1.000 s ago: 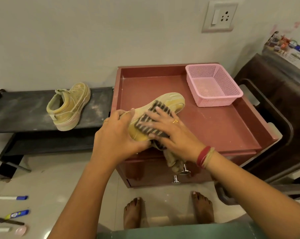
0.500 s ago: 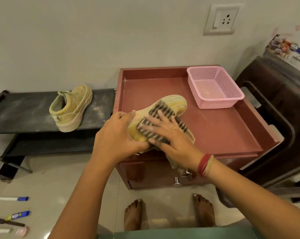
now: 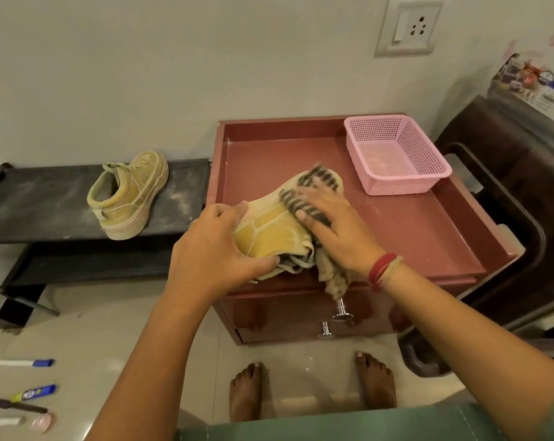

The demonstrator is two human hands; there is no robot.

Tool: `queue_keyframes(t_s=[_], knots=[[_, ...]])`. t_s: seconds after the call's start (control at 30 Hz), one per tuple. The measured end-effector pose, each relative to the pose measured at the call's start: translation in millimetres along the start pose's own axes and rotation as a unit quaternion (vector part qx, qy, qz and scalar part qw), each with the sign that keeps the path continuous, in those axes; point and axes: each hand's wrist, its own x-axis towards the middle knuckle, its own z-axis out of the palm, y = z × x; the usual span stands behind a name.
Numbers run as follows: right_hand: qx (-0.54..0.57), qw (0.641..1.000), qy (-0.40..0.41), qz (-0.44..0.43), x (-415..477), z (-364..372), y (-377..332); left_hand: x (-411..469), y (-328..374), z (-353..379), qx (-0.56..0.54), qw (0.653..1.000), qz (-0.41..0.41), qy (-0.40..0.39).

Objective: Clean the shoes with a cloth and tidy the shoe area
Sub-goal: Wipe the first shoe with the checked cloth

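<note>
Two hands: left (image 3: 218,249) grips shoe (image 3: 269,232), right (image 3: 336,227) presses cloth (image 3: 334,278).

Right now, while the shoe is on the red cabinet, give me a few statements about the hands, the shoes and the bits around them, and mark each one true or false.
1. The left hand grips the shoe on the red cabinet. True.
2. The right hand is holding a brush. False: its fingers press a striped cloth flat against the shoe.
3. The second shoe stands on the dark shelf, left of the cabinet. True.
4. The pens lie in the pink basket. False: they lie on the floor at the lower left, and the basket sits on the cabinet's far right corner.
</note>
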Motion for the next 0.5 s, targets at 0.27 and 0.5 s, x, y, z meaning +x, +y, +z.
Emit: queue_keyframes(t_s=[0.27, 0.5], knots=[[-0.041, 0.997, -0.044, -0.056, -17.2, 14.6, -13.8, -2.0, -1.1, 1.0, -0.007, 1.000, 0.003, -0.009], [-0.052, 0.998, 0.011, -0.025, -16.1, 19.5, -19.1, 0.9, 0.4, -0.1, -0.009, 1.000, -0.010, -0.028]])
